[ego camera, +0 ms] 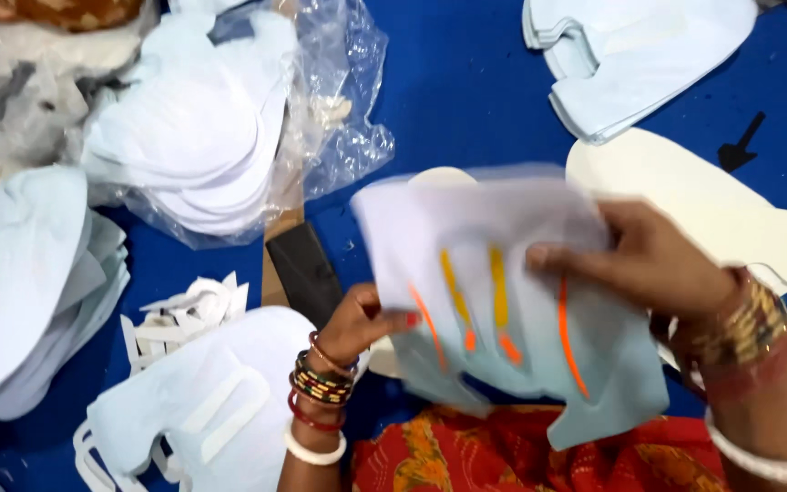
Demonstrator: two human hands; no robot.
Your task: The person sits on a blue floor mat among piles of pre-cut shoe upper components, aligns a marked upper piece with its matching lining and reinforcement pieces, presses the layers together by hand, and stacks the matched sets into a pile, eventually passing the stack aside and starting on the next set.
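Both my hands hold one pale blue-white cut sheet (494, 237) with orange and yellow stripe slots, blurred by motion, above my lap. My left hand (364, 321) pinches its lower left edge with thumb and fingers. My right hand (653, 260) grips its right side, thumb lying across the front. Bangles ring both wrists. A cream curved cut piece (712, 196) lies on the blue surface behind my right hand, partly hidden by it.
A stack of white cut pieces (220, 401) with slot openings lies at lower left. Clear plastic bags hold more white pieces (193, 137) at upper left. Another white stack (630, 55) sits top right. A dark block (307, 269) lies mid-table, white offcut scraps (179, 319) beside it.
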